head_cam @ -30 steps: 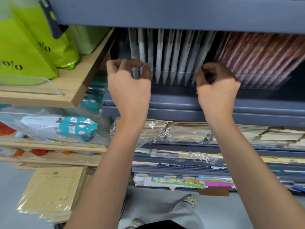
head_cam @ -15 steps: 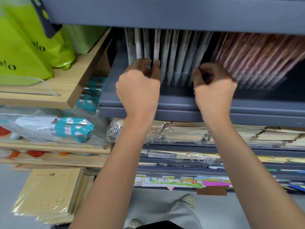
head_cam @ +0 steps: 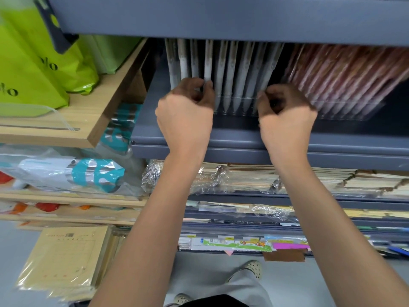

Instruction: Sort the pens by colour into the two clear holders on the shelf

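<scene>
My left hand (head_cam: 184, 116) pinches a white pen (head_cam: 208, 60) in the clear holder (head_cam: 241, 112); my right hand (head_cam: 287, 117) curls shut, its hold hidden.

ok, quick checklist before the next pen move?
1. Left hand grip: ok. It pinches one of the white pens near the left end of the row.
2. Right hand grip: cannot tell. Its fingers are curled where the two holders meet, and what they hold is hidden.
3. Left holder one colour only: ok. Only white pens show in it.
4. Right holder one colour only: cannot tell. The red pens are blurred, so a stray could hide among them.
5. Pen tops free to lift: cannot tell. The upper shelf hides them.
</scene>
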A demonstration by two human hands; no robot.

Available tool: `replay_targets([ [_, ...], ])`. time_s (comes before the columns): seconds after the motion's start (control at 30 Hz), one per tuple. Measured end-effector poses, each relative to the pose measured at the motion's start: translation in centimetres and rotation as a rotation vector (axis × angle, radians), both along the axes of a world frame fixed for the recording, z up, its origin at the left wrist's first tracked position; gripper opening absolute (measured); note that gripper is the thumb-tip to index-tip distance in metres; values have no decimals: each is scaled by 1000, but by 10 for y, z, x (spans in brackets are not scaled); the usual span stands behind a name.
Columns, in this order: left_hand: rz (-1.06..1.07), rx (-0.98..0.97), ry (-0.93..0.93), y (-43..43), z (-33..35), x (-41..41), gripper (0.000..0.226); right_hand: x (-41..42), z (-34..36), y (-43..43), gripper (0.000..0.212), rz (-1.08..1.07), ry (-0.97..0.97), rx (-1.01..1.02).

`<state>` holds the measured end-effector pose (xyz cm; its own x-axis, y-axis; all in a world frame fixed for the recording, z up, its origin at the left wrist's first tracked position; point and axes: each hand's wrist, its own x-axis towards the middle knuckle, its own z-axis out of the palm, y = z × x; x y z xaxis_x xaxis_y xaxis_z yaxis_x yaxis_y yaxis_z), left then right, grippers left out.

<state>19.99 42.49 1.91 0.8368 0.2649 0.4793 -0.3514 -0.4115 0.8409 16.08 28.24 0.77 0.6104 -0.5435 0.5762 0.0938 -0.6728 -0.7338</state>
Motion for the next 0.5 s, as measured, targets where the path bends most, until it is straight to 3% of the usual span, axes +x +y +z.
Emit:
replay_targets([
  [0.33, 4, -3, -37, -1, 1, -4, 19, -1, 1, 1, 19, -3, 0, -9],
  [0.5, -4, 88, -98, -12, 5, -6, 23, -1, 2, 2, 19, 1, 2, 2],
])
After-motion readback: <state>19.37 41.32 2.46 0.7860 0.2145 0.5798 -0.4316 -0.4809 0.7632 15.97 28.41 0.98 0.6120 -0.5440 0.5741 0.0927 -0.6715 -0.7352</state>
